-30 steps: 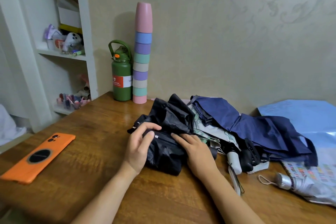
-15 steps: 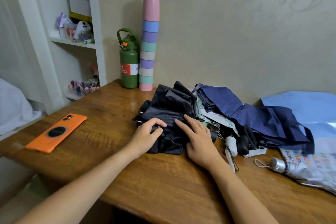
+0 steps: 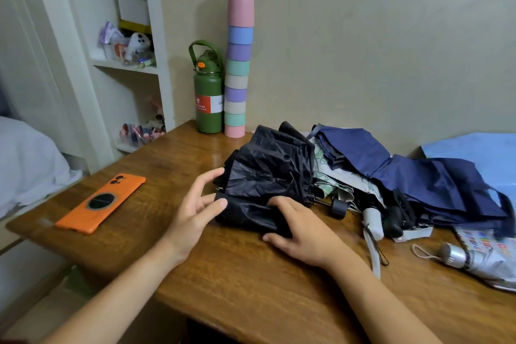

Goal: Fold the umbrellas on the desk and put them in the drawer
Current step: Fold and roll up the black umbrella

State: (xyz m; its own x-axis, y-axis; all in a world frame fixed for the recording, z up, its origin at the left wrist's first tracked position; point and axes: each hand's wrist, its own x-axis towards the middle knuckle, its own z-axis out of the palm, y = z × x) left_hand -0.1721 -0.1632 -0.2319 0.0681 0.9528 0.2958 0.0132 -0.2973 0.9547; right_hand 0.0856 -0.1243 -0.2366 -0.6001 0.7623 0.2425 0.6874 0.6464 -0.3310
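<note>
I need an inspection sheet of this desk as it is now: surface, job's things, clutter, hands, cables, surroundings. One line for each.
Surface: wooden desk, bare at the front edge.
Job's things: black umbrella, half folded, under the hands; navy umbrella, a pale patterned umbrella and a silver umbrella lie loose to the right.
Clutter: orange phone face down on the left; green bottle and stacked cups by the wall.
Hands: left hand open, fingers spread at the black umbrella's edge; right hand grips its folded fabric.
Cables: nothing seen; only wrist straps.
Surroundings: white shelf with small items; drawer not visible.
</note>
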